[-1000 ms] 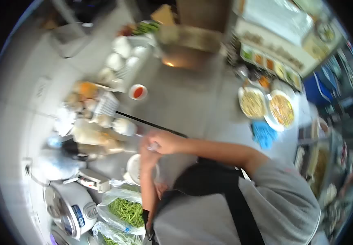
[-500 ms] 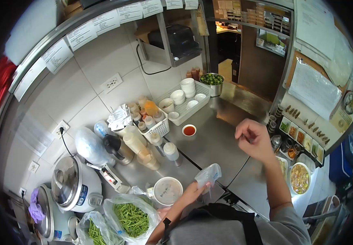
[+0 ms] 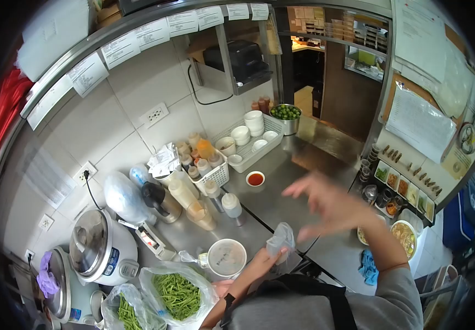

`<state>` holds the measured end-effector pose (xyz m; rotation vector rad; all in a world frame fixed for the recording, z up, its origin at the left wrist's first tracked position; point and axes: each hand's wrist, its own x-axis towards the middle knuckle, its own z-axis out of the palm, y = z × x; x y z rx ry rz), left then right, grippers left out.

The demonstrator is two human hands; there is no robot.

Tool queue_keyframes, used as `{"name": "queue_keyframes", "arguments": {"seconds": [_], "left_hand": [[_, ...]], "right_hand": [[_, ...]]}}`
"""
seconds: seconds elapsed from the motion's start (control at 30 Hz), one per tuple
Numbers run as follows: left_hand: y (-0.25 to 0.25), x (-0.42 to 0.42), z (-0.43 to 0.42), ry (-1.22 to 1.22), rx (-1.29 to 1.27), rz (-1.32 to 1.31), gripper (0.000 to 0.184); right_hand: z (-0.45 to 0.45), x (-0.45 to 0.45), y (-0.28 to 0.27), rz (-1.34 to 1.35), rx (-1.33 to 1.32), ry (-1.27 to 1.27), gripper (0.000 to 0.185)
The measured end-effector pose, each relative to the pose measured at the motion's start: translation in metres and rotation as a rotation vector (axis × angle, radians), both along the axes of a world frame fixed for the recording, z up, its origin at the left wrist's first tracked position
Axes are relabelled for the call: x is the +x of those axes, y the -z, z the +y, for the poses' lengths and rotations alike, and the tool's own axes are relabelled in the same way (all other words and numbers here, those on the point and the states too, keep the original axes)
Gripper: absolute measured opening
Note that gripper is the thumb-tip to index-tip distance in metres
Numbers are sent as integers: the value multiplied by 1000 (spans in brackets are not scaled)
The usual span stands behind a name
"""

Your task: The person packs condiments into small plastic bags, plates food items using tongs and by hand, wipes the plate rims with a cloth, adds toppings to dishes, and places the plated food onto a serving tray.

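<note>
My left hand [image 3: 267, 261] is closed around a small clear plastic bag [image 3: 281, 236], which bunches up above the fingers near the counter's front edge. To its right and above, my right hand [image 3: 328, 204] hovers over the steel counter [image 3: 273, 206]. Motion blurs it, but its fingers are spread and nothing shows in them. Left of my left hand stands a round white tub [image 3: 226, 257] with a lid. Beyond the bag sits a small white bowl of red sauce [image 3: 255, 179].
Cut green beans [image 3: 177, 296] fill plastic bags at the lower left, beside a rice cooker [image 3: 102, 247]. Squeeze bottles [image 3: 231, 206] and a basket of bottles [image 3: 213, 177] line the wall. At right lie a blue cloth [image 3: 368, 268] and a food tub [image 3: 403, 239].
My right hand has moved left and down toward the bag, its curled fingers spreading. My left hand keeps hold of the bag. The blue cloth at right has come into view.
</note>
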<state>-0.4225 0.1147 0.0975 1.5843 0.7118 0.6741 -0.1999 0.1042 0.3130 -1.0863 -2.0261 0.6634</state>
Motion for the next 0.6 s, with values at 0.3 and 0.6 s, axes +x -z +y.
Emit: {"name": "queue_keyframes", "arguments": {"seconds": [0.3,0.6], "left_hand": [[7,9,12,296,-200,170,32],[-49,-16,32,391,-67,173,36]], "right_hand": [[25,-18,17,579,-27,209,19],[26,-44,62,-773,584,-521,28]]}}
